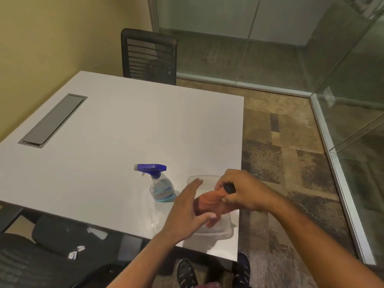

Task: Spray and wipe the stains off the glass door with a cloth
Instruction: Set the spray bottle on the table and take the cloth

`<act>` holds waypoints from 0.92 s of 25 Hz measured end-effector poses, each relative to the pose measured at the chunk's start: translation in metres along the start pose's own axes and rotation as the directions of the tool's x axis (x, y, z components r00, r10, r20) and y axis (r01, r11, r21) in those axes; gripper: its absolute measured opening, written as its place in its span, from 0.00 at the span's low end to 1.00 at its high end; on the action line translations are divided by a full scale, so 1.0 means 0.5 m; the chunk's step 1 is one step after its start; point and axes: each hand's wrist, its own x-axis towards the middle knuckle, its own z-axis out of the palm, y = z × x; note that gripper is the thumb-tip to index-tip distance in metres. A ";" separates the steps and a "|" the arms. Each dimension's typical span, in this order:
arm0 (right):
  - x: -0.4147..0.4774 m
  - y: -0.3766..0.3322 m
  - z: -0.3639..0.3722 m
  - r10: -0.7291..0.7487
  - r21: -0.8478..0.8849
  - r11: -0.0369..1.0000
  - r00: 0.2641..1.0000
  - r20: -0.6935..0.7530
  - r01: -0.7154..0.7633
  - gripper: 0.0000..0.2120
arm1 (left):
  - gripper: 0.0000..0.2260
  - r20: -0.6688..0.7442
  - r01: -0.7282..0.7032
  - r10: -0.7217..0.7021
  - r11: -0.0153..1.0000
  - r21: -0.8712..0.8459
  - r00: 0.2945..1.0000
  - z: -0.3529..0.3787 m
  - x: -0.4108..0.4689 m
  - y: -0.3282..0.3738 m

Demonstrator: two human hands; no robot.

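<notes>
Smooth, flat white counter (pixel 124 132). A clear plastic spray bottle (pixel 161 187) with a blue trigger head and bluish liquid stands upright just left of a clear plastic tub (pixel 227 233) with rounded corners, near the front edge. A soft orange cloth (pixel 207 201) is bunched up in the tub. The right grip (pixel 243 190) has its fingers curled tight around the cloth's top end. The left grip (pixel 187 210) is wide, fingers straight, against the tub's left side.
</notes>
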 end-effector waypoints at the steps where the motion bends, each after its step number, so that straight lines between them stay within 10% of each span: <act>1: -0.004 -0.014 -0.023 -0.042 -0.023 0.999 0.999 0.033 0.043 0.14 | 0.43 0.075 -0.030 0.029 0.999 0.010 0.997 -0.006 0.006 0.014; 4: -0.010 -0.054 -0.086 -0.141 0.003 0.990 0.990 0.016 0.141 0.15 | 0.30 0.111 -0.016 0.037 0.983 -0.181 0.993 -0.012 0.024 0.053; 7: -0.008 -0.079 -0.110 -0.134 -0.079 0.990 0.947 -0.291 0.116 0.20 | 0.24 0.090 -0.008 0.051 0.903 -0.430 0.995 -0.008 0.032 0.075; 11: -0.036 -0.092 -0.056 -0.030 0.000 0.999 0.689 -0.724 0.044 0.20 | 0.23 0.106 0.158 -0.118 0.695 -0.702 0.987 0.015 0.035 0.072; 18: -0.073 -0.076 0.101 0.314 0.168 0.950 0.814 -0.490 -0.265 0.32 | 0.35 0.277 0.237 0.033 0.422 -0.875 0.960 0.046 0.021 0.099; 23: -0.111 -0.042 0.084 0.350 0.203 0.937 0.772 -0.530 -0.286 0.40 | 0.42 0.371 0.303 0.229 0.285 -0.910 0.900 0.071 0.015 0.145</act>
